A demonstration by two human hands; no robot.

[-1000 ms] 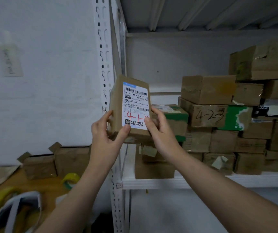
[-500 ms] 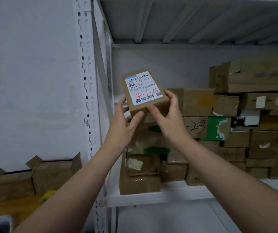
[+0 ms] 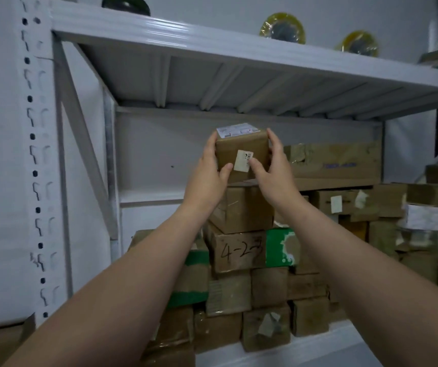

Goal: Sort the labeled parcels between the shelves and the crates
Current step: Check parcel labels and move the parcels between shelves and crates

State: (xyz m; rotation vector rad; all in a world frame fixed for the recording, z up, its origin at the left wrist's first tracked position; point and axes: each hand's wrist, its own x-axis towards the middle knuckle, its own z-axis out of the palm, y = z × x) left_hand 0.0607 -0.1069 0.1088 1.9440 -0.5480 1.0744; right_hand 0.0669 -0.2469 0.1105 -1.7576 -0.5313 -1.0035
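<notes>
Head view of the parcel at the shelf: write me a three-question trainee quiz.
1. True or false: the left hand and the right hand both grip the parcel.
2. The handwritten mark on the box lower in the stack starts with: A) 4 B) 7 C) 9
3. Fill in: on the top shelf stand yellow rolls of ____.
Key: 1 true; 2 A; 3 tape.

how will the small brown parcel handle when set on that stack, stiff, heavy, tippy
Probably stiff: the parcel shows square edges. Likely light, since the left hand and right hand hold it high at arm's reach. Unlikely to tip: the box beneath looks wider and flat-topped.
</notes>
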